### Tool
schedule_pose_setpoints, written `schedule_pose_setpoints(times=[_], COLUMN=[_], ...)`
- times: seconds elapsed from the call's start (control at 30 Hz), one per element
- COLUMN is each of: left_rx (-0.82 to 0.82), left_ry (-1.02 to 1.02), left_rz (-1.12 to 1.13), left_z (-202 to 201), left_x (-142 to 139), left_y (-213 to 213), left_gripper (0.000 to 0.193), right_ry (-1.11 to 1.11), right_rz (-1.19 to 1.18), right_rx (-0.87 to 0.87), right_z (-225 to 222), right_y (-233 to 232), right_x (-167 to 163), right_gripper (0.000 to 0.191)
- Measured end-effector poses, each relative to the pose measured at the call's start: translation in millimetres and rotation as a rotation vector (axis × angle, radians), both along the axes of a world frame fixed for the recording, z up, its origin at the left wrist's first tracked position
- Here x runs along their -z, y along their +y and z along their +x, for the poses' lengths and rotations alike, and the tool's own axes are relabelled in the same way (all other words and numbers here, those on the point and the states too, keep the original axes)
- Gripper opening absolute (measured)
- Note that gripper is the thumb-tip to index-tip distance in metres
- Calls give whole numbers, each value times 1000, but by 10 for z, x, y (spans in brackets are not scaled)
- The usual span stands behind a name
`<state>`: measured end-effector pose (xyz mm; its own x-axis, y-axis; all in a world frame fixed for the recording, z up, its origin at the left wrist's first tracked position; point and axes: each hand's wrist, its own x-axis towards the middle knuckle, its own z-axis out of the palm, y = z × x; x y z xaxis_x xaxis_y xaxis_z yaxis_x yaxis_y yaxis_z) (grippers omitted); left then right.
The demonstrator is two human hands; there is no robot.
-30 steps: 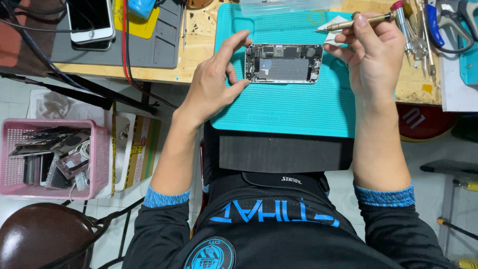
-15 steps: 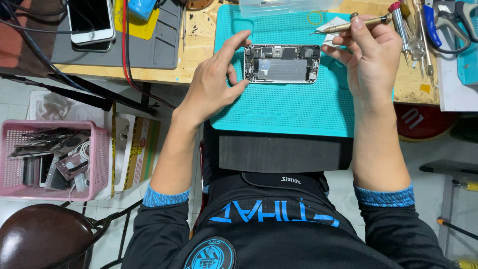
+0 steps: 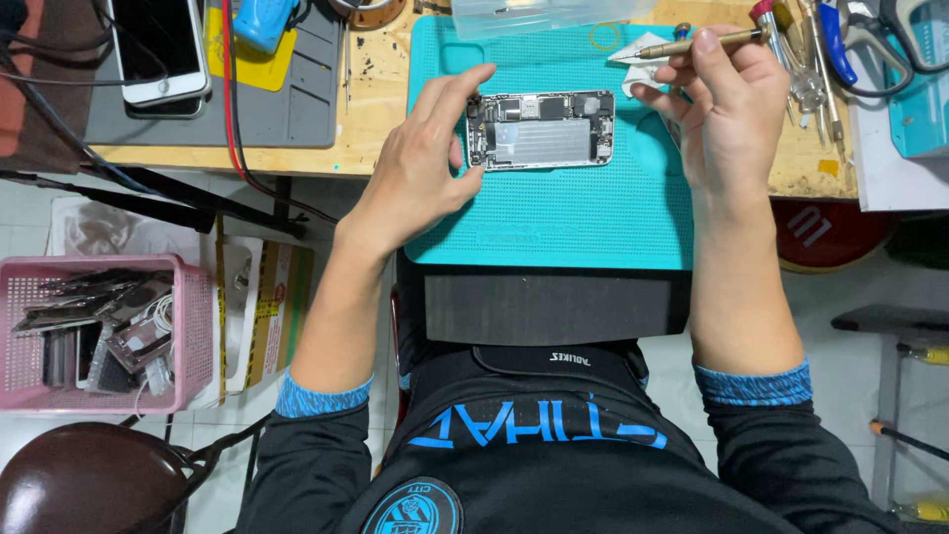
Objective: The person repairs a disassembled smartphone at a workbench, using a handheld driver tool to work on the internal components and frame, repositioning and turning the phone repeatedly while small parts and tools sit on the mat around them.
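Teal work mat (image 3: 554, 227) lies on the wooden bench and carries the opened phone chassis (image 3: 540, 130) near its far half. Left hand (image 3: 420, 168) steadies the chassis at its left end, fingers spread and loosely curved. Right hand (image 3: 727, 109) pinches a slim screwdriver (image 3: 707, 42), held beyond the chassis over white paper (image 3: 638, 54).

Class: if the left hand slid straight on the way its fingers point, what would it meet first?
Probably the opened phone: the left hand already has fingertips at its near end, so it would push along that, over the teal mat.
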<state>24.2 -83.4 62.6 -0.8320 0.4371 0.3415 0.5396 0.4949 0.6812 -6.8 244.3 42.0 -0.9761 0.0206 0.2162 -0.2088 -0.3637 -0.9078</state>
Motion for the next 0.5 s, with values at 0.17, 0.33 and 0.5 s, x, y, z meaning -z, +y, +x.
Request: schedule_pose_setpoints(times=[0.17,0.33,0.5], left_rx=[-5,-5,-20], left_ry=[-14,15,93], left_rz=[-31,-46,-85], left_z=[-13,1,32], left_x=[-34,-63,-82], left_y=[37,76,123], left_gripper=[90,88,85], right_ry=[18,16,41], right_rz=[6,-19,-17], right_rx=[26,-3,-3], right_z=[-5,0,0], right_y=[74,123,156], right_x=[44,50,38], right_gripper=[20,20,21])
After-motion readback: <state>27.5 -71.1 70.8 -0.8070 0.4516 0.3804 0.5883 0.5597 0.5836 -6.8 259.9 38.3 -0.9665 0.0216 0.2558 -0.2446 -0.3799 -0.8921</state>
